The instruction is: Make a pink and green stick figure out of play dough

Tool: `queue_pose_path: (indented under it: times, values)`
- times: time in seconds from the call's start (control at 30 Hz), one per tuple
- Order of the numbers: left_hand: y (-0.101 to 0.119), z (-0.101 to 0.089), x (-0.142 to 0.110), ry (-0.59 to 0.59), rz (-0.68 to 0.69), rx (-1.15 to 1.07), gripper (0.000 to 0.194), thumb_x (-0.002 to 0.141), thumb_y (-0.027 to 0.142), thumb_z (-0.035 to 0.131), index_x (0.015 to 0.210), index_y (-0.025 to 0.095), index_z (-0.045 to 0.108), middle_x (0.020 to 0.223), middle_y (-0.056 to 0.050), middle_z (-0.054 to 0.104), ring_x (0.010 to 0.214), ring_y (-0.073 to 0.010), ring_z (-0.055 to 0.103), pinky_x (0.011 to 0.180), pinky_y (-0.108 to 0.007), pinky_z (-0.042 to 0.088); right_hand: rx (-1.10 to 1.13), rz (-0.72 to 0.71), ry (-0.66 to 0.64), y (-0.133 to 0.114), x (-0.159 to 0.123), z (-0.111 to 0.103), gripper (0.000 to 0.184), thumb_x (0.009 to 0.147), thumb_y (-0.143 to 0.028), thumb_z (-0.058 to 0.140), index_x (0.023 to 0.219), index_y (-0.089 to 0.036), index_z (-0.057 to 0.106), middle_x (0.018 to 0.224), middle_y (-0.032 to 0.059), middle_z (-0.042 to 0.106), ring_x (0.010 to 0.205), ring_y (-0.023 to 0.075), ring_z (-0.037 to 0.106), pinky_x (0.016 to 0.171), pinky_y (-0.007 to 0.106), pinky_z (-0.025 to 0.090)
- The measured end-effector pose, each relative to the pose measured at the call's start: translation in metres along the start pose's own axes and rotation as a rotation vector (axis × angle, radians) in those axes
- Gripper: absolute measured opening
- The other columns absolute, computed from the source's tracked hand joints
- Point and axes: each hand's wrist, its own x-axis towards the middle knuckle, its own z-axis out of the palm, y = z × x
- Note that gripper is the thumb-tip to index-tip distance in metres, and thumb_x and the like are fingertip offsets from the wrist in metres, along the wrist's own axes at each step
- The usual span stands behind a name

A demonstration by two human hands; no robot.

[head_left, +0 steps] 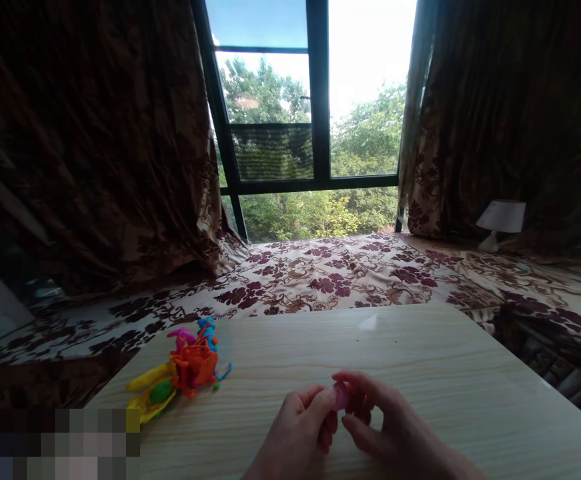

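Observation:
Just over the near part of the table, a small lump of pink modelling clay [340,397] sits between my two hands. My left hand [300,423] is closed, pinching it between thumb and fingers. Curled around the other side is my right hand [383,420]. Its fingers touch the lump at the top and right, and its thumb lies a little lower, with a gap behind it. The fingers partly hide the clay.
At the table's left lie clay-like figures: an orange piece [195,368], a blue one [207,332], a magenta one [184,338] and a yellow one with green [143,407]. The pale wooden table [290,347] has a rounded far edge. Behind it are floral cloth and a white lamp [501,217].

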Motion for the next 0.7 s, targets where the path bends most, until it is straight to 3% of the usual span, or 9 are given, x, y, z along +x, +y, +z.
queue_pose_path:
  times: [0.17, 0.37, 0.57, 0.7]
  values:
    - [0.001, 0.001, -0.002, -0.027, -0.025, -0.002, 0.047, 0.079, 0.053, 0.036, 0.064, 0.014, 0.057, 0.055, 0.001, 0.051, 0.047, -0.0099, 0.042, 0.048, -0.022, 0.033, -0.025, -0.012, 0.001, -0.001, 0.000, -0.003, 0.021, 0.074, -0.012, 0.050, 0.093, -0.020, 0.054, 0.071, -0.0019, 0.056, 0.063, 0.0096, 0.051, 0.058, 0.020, 0.042]
    - [0.013, 0.005, -0.006, -0.041, -0.023, 0.017, 0.037, 0.078, 0.046, 0.044, 0.069, 0.013, 0.059, 0.055, 0.002, 0.050, 0.051, -0.0091, 0.042, 0.051, -0.021, 0.034, -0.014, 0.014, 0.039, 0.000, -0.002, 0.001, 0.027, 0.071, -0.015, 0.054, 0.098, -0.020, 0.051, 0.070, -0.0031, 0.056, 0.060, 0.0090, 0.050, 0.055, 0.020, 0.041]
    - [0.005, 0.005, -0.005, -0.030, -0.033, 0.038, 0.034, 0.076, 0.044, 0.048, 0.064, 0.014, 0.058, 0.053, 0.002, 0.050, 0.051, -0.0092, 0.043, 0.052, -0.022, 0.035, -0.060, 0.075, -0.014, -0.002, -0.004, 0.002, 0.007, 0.074, -0.014, 0.048, 0.078, -0.019, 0.051, 0.061, -0.0044, 0.053, 0.053, 0.0075, 0.045, 0.049, 0.018, 0.035]
    - [0.002, 0.006, -0.006, -0.023, -0.043, 0.080, 0.033, 0.074, 0.045, 0.050, 0.066, 0.014, 0.059, 0.054, 0.002, 0.051, 0.051, -0.0099, 0.045, 0.050, -0.021, 0.034, -0.035, 0.107, -0.008, -0.002, -0.006, 0.006, 0.010, 0.072, -0.009, 0.045, 0.071, -0.018, 0.049, 0.057, -0.0058, 0.050, 0.050, 0.0066, 0.041, 0.048, 0.018, 0.033]
